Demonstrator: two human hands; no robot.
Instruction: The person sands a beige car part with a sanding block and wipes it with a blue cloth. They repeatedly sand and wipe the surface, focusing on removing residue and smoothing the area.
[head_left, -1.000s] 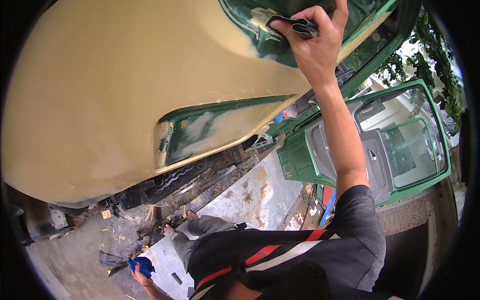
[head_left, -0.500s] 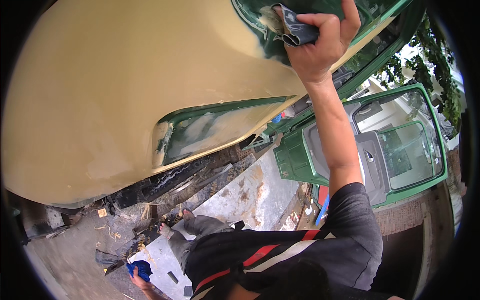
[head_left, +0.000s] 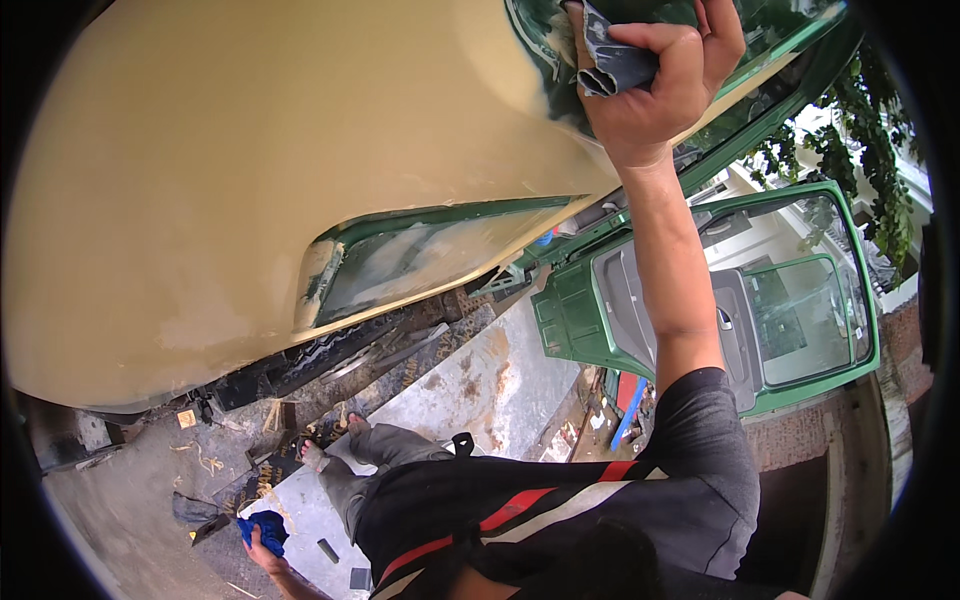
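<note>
My right hand (head_left: 655,95) is raised at the top, closed round a folded dark grey sheet of sandpaper (head_left: 618,66). The paper lies against a green, partly filler-smeared recess (head_left: 545,50) in the vehicle's beige body panel (head_left: 250,120). Down at the lower left, my left hand (head_left: 264,556) grips a crumpled blue cloth (head_left: 265,532), away from the panel. A second green recess (head_left: 420,245) with pale filler patches lies lower on the panel.
A green vehicle door (head_left: 720,300) hangs open at the right, near my right arm. My feet (head_left: 314,456) are on a grey, stained board (head_left: 480,380). On it lie a small dark bar (head_left: 328,551) and a small grey square (head_left: 360,578). Leaves (head_left: 880,150) hang at the upper right.
My right hand with the sandpaper has shifted slightly to the right in the picture. The left hand and cloth appear a little further left, as the whole view has shifted a bit.
</note>
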